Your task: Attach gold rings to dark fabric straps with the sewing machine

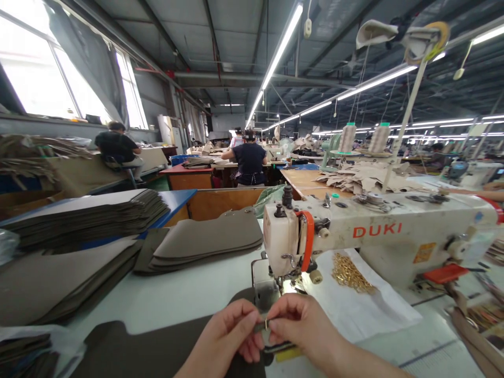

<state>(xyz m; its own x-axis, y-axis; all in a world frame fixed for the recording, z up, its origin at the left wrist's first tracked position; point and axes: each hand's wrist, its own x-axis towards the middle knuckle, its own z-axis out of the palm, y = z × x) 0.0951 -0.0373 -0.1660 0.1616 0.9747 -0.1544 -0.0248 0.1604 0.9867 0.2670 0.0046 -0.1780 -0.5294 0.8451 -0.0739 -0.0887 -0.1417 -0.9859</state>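
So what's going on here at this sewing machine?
A person's left hand and right hand pinch a small dark strip between them, just in front of the sewing machine. A gold-coloured piece, apparently a ring, is on the strip. Behind the right hand, a pile of gold-coloured rings lies on a white sheet. A dark panel lies on the worktable by the left hand, with a stack of panels farther back.

A: so what's that tiny gold ring (266,322) doing?
B: it's standing nearly edge-on, seemingly circling a narrow olive-grey strip (260,326) that's running sideways between the left hand (231,331) and right hand (301,323)
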